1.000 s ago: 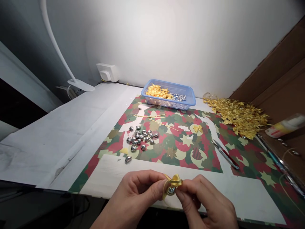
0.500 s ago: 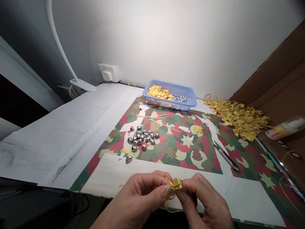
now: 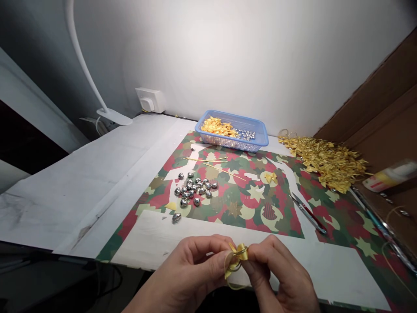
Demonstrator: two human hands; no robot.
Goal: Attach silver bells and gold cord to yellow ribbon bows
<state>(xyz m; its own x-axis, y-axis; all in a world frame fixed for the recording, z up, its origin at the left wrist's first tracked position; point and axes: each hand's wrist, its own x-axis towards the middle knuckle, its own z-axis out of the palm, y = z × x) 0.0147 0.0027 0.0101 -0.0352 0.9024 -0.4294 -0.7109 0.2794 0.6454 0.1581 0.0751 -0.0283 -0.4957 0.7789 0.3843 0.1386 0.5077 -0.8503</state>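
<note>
Both hands meet at the near table edge, pinching a small bow (image 3: 239,253) of glossy yellow satin ribbon between them. The left hand (image 3: 192,271) curls closed, thumb and forefinger nipping the bow's left side; the right hand (image 3: 280,274) is likewise closed, its fingertips gripping the right side. A thin gold cord (image 3: 232,278) loops down from the bow.

Beyond lies paper (image 3: 254,204) printed with red, green and cream stars. On it sits a cluster of shiny, rounded silver bells (image 3: 194,188), well apart from the hands. Farther back a blue mesh plastic basket (image 3: 257,141) holds more yellow bows and silver bells. To its right sprawls a crinkly heap (image 3: 325,161) of gold bows. Slim scissors (image 3: 308,212) lie on the paper at right.
</note>
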